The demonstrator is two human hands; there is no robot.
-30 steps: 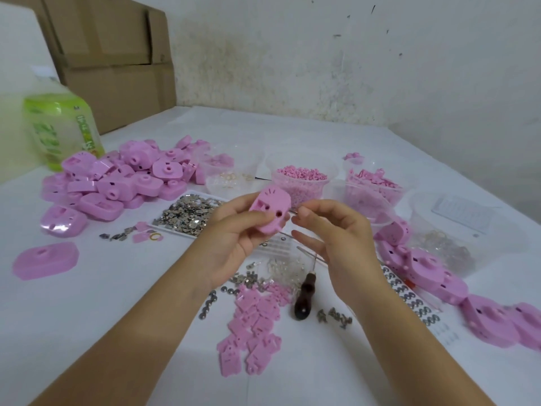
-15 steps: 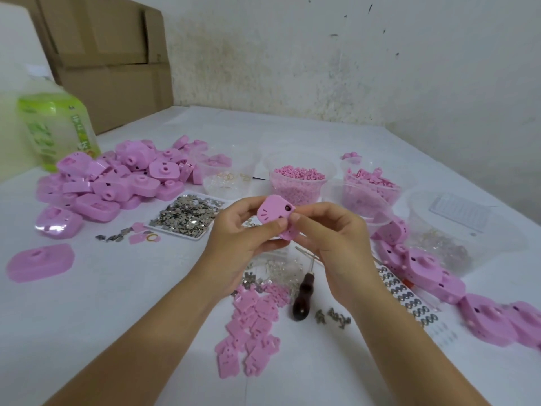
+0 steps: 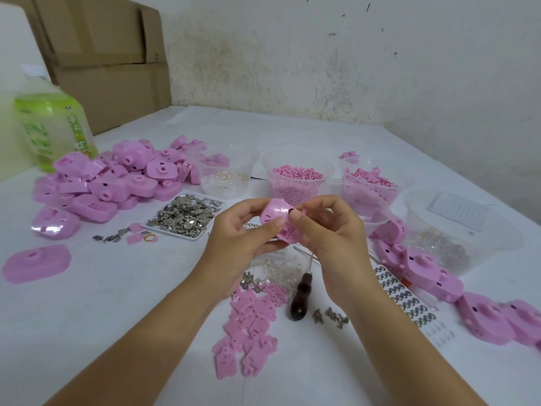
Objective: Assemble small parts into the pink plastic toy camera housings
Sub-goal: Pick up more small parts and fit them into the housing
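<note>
Gripping the pink housing mid-frame, your left hand and right hand both curled round it.

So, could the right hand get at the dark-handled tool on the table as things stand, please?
Probably yes: the tool lies uncovered close by the right hand, though that hand is pinching the pink housing.

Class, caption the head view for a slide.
Left hand and right hand grip a pink plastic camera housing above a parts-strewn white table.
</note>
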